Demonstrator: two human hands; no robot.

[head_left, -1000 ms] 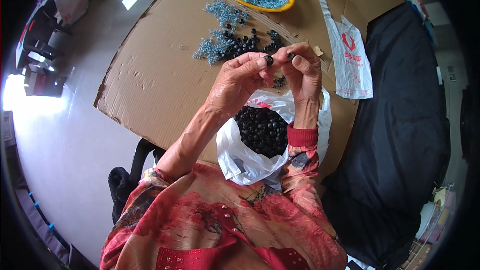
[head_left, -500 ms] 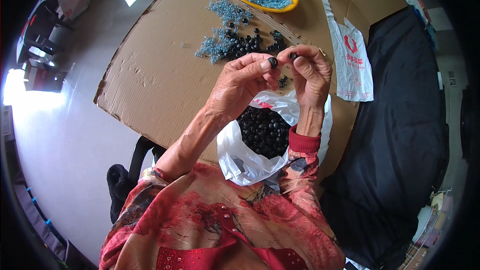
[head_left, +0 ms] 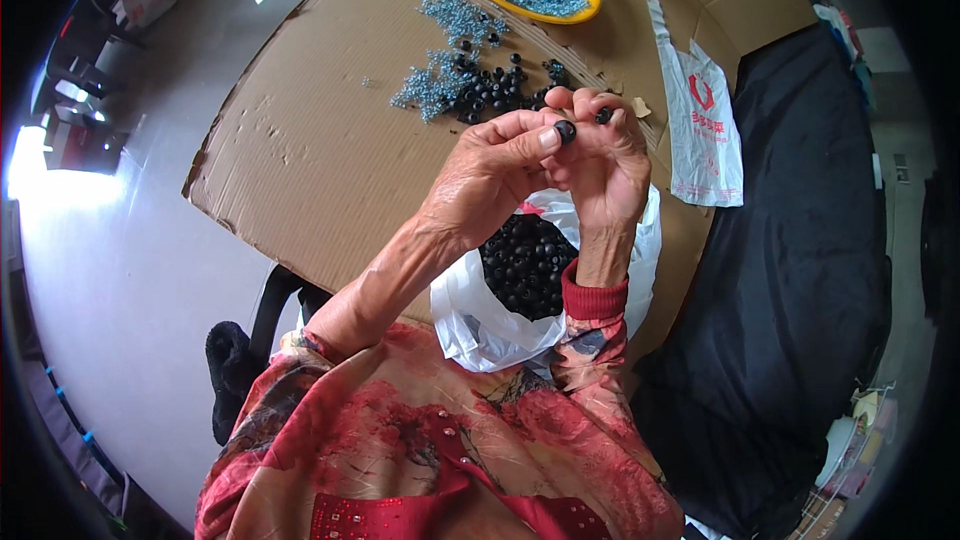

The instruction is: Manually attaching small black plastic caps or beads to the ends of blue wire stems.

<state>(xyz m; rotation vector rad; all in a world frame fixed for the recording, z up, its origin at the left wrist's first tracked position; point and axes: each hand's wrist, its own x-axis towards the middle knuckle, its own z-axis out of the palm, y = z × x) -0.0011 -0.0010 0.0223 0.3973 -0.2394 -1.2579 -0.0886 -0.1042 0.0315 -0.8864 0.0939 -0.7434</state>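
**Pinching one black bead in my left hand and a small dark piece in my right**

My left hand is nearly closed, thumb and forefinger pressed together on a black bead at their tips, the other fingers curled beneath. My right hand is curled too, palm partly toward me, with a small dark piece caught between thumb and forefinger. Both are up over the cardboard, the bead just left of the dark piece and slightly nearer to me. My left fingers overlap my right palm in this view; whether they touch, I cannot tell.

The bead looks almost round, a touch taller than wide, so its long axis, if it has one, runs roughly away from me. Which way its hole points I cannot make out. The dark piece is too small and too covered for me to read its direction.

Counting: one bead in my left, one piece in my right. There is one yellow dish of pale blue bits at the far edge, and two blue heaps left of it. Black beads lie loose by the nearer heap, too crowded to count. Two white plastic bags: one open bag full of black beads below my hands, one flat bag at the right.
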